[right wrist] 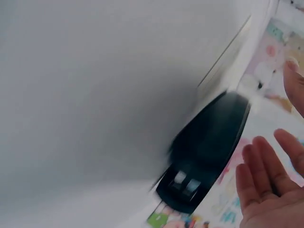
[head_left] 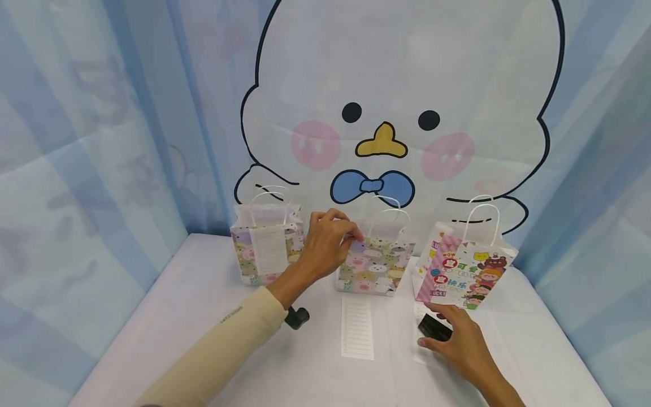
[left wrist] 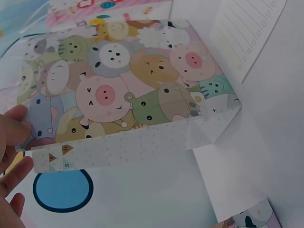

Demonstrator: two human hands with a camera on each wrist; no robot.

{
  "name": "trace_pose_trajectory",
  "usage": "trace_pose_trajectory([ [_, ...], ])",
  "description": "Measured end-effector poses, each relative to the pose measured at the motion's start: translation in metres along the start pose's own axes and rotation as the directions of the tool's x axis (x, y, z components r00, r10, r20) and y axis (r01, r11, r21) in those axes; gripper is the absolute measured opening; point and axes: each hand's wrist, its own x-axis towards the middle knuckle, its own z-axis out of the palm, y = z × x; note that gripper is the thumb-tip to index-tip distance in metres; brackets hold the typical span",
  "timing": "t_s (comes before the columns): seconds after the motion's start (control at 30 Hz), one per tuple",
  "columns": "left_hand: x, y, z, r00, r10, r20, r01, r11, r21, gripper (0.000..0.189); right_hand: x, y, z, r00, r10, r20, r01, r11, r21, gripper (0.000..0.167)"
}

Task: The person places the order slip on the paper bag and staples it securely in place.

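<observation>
My left hand (head_left: 325, 244) pinches the upper left edge of the middle paper gift bag (head_left: 375, 268), which has cartoon animals on its front and white handles. In the left wrist view, the thumb and fingers are at the edge of this animal-print bag (left wrist: 114, 90). My right hand (head_left: 465, 342) is around a small black stapler (head_left: 432, 328), thumb and fingers spread apart. In the right wrist view, the stapler (right wrist: 204, 147) is blurred and a gap shows between it and the fingers. A white lined paper slip (head_left: 357, 328) lies in front of the middle bag.
At the left stands a similar animal-print bag (head_left: 245, 257) with a lined slip (head_left: 269, 251) on its front. A pink-striped cartoon bag (head_left: 465, 271) stands at the right, with another slip (head_left: 421, 355) before it. A black device (head_left: 297, 317) shows below the left wrist.
</observation>
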Motion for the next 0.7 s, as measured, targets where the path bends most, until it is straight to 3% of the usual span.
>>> trace_pose_trajectory([
  [0.17, 0.001, -0.001, 0.000, 1.000, -0.010, 0.011, 0.010, 1.000, 0.000, 0.014, 0.008, -0.028, 0.016, 0.997, -0.071, -0.014, 0.072, 0.995, 0.069, 0.081],
  [0.37, 0.001, -0.001, -0.002, 1.000, -0.019, 0.014, 0.019, 1.000, 0.006, 0.013, 0.022, -0.058, 0.039, 0.991, -0.123, 0.057, 0.115, 0.986, 0.124, 0.082],
  [0.7, 0.000, -0.002, -0.003, 0.999, -0.021, 0.030, 0.022, 1.000, -0.011, 0.013, 0.040, -0.076, 0.064, 0.967, -0.221, 0.130, 0.208, 0.972, 0.110, 0.083],
])
